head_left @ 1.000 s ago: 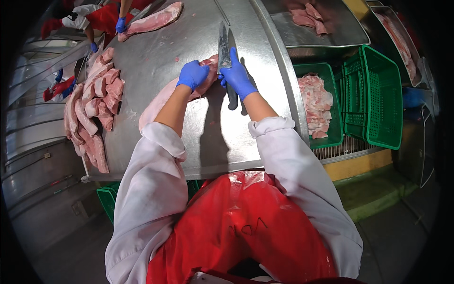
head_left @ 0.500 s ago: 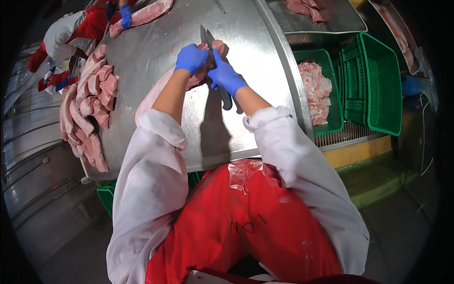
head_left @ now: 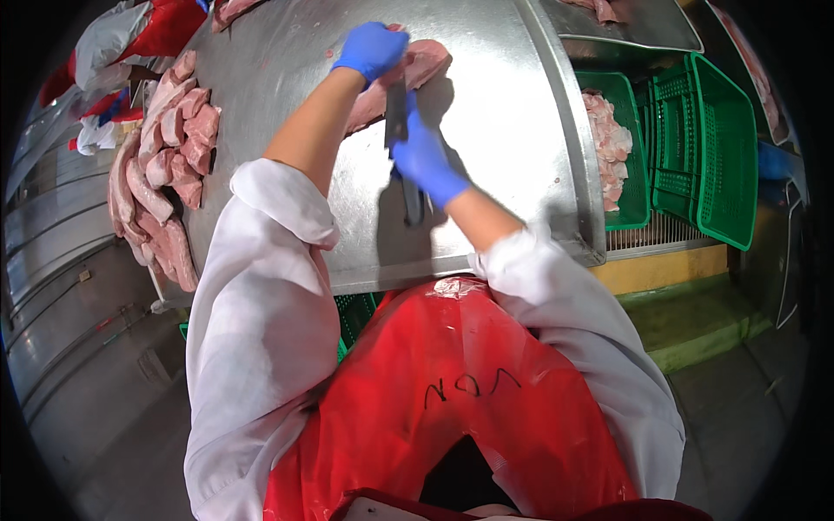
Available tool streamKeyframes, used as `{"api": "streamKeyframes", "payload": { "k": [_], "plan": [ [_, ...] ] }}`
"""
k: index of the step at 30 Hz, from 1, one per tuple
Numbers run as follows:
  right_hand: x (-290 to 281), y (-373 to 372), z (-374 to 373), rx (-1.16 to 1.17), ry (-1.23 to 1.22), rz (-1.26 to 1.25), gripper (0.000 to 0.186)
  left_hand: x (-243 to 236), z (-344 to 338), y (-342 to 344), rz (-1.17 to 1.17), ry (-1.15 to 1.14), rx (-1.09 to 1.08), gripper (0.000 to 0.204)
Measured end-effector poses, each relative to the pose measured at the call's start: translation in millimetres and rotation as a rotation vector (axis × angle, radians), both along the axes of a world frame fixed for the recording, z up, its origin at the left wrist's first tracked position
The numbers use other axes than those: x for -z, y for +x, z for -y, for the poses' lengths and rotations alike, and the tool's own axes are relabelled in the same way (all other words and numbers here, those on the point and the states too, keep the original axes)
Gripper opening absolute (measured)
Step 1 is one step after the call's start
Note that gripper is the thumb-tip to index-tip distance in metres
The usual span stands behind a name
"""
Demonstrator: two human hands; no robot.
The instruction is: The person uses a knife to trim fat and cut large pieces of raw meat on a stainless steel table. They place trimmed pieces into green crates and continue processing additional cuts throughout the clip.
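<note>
My left hand [head_left: 369,50], in a blue glove, is closed on the far part of a long pink piece of meat [head_left: 369,108] lying on the steel table [head_left: 504,148]. My right hand [head_left: 421,152], also gloved, is closed on a black-handled knife [head_left: 396,113]; its blade points away from me, just beside the meat and below my left hand. The blade's tip lies against the meat. A pile of cut meat strips and chunks [head_left: 161,178] lies along the table's left side.
At the right, a green crate [head_left: 638,161] holds pale trimmings [head_left: 608,148] beside stacked green crates [head_left: 725,152]. A steel tray [head_left: 651,26] with meat is beyond them. A co-worker in white and red [head_left: 122,39] is at the upper left. More green crates [head_left: 352,317] sit below the table.
My left hand has moved farther away and right, with the meat shifted. My right hand and knife have dropped toward me, most visibly in the last half second.
</note>
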State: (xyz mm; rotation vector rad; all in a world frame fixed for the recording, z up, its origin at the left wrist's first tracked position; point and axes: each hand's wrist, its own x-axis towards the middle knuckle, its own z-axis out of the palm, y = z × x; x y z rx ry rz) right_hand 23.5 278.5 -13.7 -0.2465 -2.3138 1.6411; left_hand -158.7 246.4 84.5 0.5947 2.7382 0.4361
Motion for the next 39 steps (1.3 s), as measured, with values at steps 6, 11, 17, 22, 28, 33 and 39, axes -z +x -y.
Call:
{"api": "streamKeyframes", "payload": {
  "k": [6,11,17,22,28,33,39],
  "plan": [
    [55.7,-53.6,-7.6,-0.206,0.164,0.089,0.07,21.8,-32.9,63.9,-0.238,0.566,-0.432,0.042],
    [35.1,7.8,15.9,-0.125,-0.378,0.261,0.071,42.1,-31.3,113.9,-0.427,0.782,-0.378,0.032],
    [13.9,33.2,56.3,-0.064,-0.476,0.216,0.08,15.2,-20.8,120.7,-0.09,0.958,-0.457,0.023],
    [2.6,-45.9,40.7,0.005,-0.423,0.41,0.086,11.1,-16.2,126.4,-0.26,0.95,-0.445,0.019],
    [-1.8,-11.0,80.9,-0.042,-0.341,0.375,0.087,2.1,-11.2,127.2,-0.299,1.214,-0.467,0.018],
    [20.9,-56.2,65.3,-0.055,-0.404,0.363,0.094,-8.8,-11.5,132.1,-0.288,1.226,-0.386,0.019],
    [32.0,17.1,125.6,-0.134,-0.56,0.263,0.096,-35.4,2.5,134.0,-0.198,1.397,-0.412,0.015]
  ]
}}
